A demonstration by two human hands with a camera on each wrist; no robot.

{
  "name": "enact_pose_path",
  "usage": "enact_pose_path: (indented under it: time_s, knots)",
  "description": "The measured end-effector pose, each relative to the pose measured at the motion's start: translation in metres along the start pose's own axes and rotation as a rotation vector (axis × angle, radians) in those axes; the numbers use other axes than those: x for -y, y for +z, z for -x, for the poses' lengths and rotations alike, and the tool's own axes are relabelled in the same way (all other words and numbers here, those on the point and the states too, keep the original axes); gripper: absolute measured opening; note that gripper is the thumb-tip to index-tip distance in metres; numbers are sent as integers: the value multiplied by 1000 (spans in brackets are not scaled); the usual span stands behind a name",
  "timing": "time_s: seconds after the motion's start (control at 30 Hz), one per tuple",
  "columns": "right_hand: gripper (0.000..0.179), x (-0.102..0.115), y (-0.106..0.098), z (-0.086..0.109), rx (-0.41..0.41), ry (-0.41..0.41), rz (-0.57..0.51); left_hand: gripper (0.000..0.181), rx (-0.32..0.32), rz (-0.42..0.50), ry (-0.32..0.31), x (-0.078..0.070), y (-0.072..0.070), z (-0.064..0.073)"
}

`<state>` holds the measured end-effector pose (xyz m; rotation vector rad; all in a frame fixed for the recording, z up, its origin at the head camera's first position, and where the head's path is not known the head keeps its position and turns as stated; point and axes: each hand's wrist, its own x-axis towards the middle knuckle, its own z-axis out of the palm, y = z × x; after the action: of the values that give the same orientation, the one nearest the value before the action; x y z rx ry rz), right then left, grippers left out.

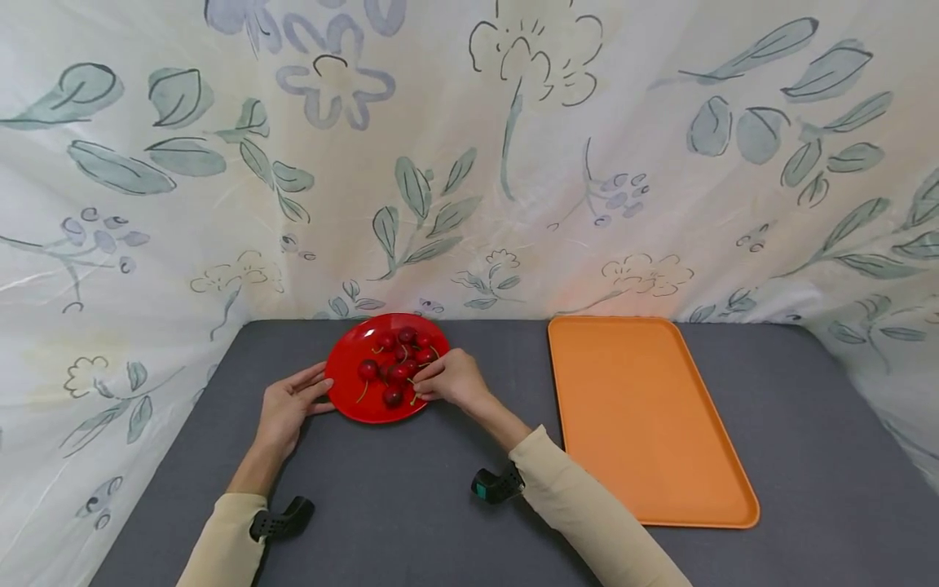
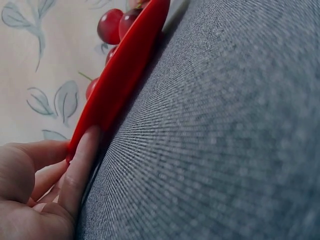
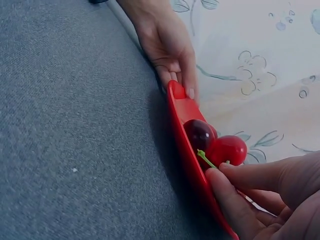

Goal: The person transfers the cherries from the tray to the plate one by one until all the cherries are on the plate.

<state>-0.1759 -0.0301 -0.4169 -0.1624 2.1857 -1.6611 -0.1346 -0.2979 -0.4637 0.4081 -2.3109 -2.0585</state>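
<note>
Red cherries [image 1: 393,397] with green stems lie piled on a round red plate [image 1: 348,350] toward the back of the table. My left hand [image 1: 284,410] holds the plate's left rim, its thumb on the edge; in the left wrist view the fingertips meet the rim from both sides. At the plate's right side, my right hand [image 1: 456,379] pinches with thumb and forefinger among the cherries. The right wrist view has those fingertips at a green stem [image 3: 207,160], against a bright red cherry [image 3: 229,150], with a darker cherry [image 3: 198,133] beside it.
An orange rectangular tray [image 1: 645,408] lies on the grey tabletop [image 1: 411,505] right of the plate, partly behind my right sleeve. A flower-patterned curtain [image 1: 440,163] hangs along the back and sides. Black wrist cameras [image 1: 282,518] sit at both cuffs.
</note>
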Motion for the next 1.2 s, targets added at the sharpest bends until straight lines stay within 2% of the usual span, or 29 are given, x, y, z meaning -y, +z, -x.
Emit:
enact_pose_path:
  time_s: [0.27, 0.37, 0.57, 0.77, 0.97, 1.1, 1.2]
  knots:
    - [3, 3, -1, 3, -43, -44, 180, 51, 9, 15, -7, 1, 3, -3]
    - [4, 6, -2, 3, -39, -40, 209, 50, -1, 19, -4, 0, 4, -2]
    - [4, 6, 2, 2, -39, -32, 215, 52, 18, 28, -12, 0, 5, -1]
    - [6, 3, 8, -2, -43, -72, 208, 51, -8, 18, -20, 0, -3, -4]
    - [6, -1, 10, -3, -26, -90, 202, 53, -1, -1, -27, 0, -7, -5]
    - [7, 2, 2, -1, 5, -116, 190, 53, 9, -14, -11, 0, -8, -7]
    - [8, 5, -13, 1, 14, -145, 193, 53, 27, -31, 6, 1, -10, -10]
